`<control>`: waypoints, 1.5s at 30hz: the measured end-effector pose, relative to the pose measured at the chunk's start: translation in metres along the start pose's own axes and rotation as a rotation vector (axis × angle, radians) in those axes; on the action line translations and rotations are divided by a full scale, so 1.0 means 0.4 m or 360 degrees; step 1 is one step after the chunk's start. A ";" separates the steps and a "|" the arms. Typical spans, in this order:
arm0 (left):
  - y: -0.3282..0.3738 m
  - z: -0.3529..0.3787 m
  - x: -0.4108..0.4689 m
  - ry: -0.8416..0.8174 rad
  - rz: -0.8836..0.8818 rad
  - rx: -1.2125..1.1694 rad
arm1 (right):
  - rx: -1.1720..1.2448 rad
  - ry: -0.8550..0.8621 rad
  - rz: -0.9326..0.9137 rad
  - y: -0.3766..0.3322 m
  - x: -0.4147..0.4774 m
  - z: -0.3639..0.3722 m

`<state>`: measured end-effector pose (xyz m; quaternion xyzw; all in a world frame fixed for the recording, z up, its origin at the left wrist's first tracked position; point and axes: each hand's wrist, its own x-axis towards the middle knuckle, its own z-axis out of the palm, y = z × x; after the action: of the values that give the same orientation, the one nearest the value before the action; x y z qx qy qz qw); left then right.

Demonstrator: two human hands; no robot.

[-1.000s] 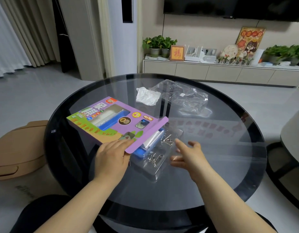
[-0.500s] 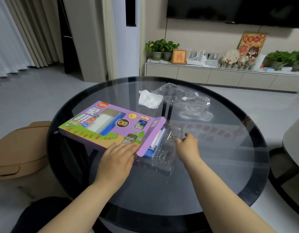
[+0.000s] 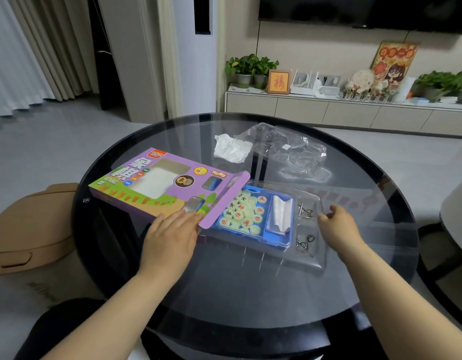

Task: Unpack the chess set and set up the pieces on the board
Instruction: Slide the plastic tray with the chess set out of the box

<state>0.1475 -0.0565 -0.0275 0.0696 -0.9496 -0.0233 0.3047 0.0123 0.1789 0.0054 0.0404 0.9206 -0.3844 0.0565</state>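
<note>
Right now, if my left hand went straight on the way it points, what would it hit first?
Probably the open flap of the purple box, just past the left hand; the blue tray of pieces lies beyond it.

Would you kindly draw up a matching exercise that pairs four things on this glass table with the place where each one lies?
Things:
1. purple box
2. round chess pieces
3. crumpled white paper
4. wire puzzles

Places:
A. in pockets of the clear tray, near the right hand
B. under the left hand
C. in the blue case
D. far side, beside the clear plastic bag

Pairs: 1-B, 2-C, 3-D, 4-A.
</note>
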 end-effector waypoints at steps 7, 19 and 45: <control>-0.032 -0.005 -0.003 -0.0180 -0.0004 -0.0006 | -0.0419 -0.0008 -0.0029 -0.020 -0.007 0.004; -0.154 -0.024 -0.025 -0.0173 -0.0221 -0.0314 | -0.0391 -0.0042 -0.0122 0.011 0.035 -0.016; -0.287 -0.015 0.085 -0.0246 -0.1799 -0.0591 | -0.0736 -0.0669 -0.0743 -0.408 -0.015 0.315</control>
<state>0.1374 -0.1750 -0.0130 0.5077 -0.7649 -0.3523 0.1821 0.0081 -0.0255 0.0327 -0.2636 0.9357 -0.1691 0.1625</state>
